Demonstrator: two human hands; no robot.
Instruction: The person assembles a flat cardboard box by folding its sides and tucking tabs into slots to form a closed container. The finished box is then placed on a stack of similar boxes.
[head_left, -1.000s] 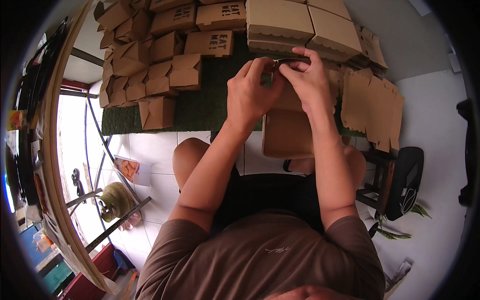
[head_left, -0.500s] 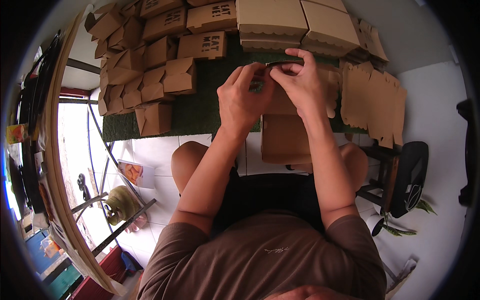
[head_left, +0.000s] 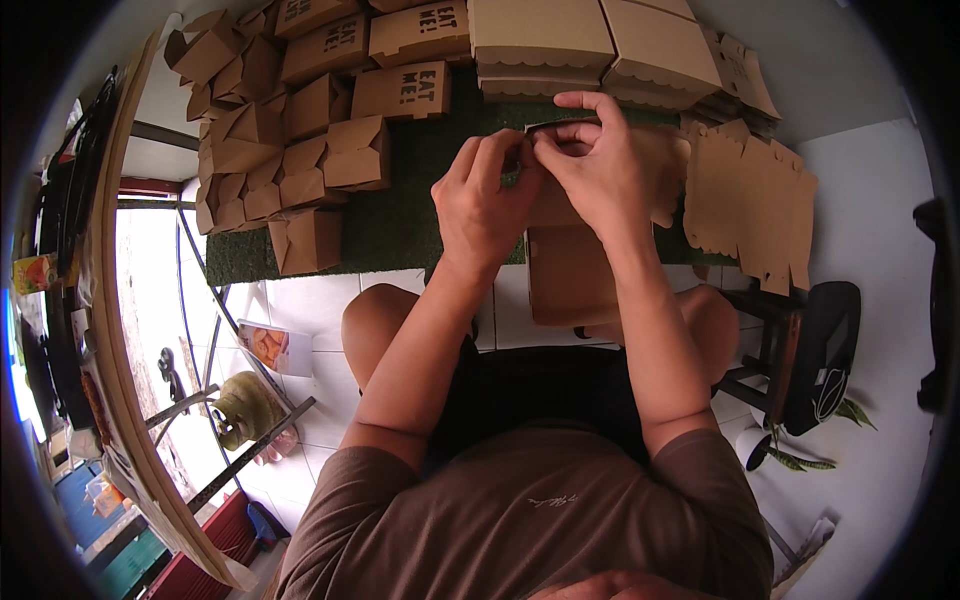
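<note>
Between my forearms is a partly folded brown cardboard box (head_left: pixel 572 275), its lower section hanging past the near edge of the green turf-topped table (head_left: pixel 420 230). Both hands work at the box's far left corner. My left hand (head_left: pixel 483 195) has its fingers bent and pinched on the cardboard there. Close against it, my right hand (head_left: pixel 598 165) pinches the same edge between thumb and fingers, with one finger raised away. The fingertips partly hide the corner. To the right of the box lies a flat, unfolded cardboard blank (head_left: pixel 748 205) with notched edges.
Several small folded boxes (head_left: pixel 305 170) cover the table's left side. At the back stand stacked larger boxes (head_left: pixel 540 40) with scalloped flaps. A dark stool (head_left: pixel 770 345) and a black bag (head_left: pixel 825 350) are at the right; a green gas cylinder (head_left: pixel 243 410) stands on the floor at left.
Both hands have shifted very slightly left along with the box. Their pinch on the corner stays much the same.
</note>
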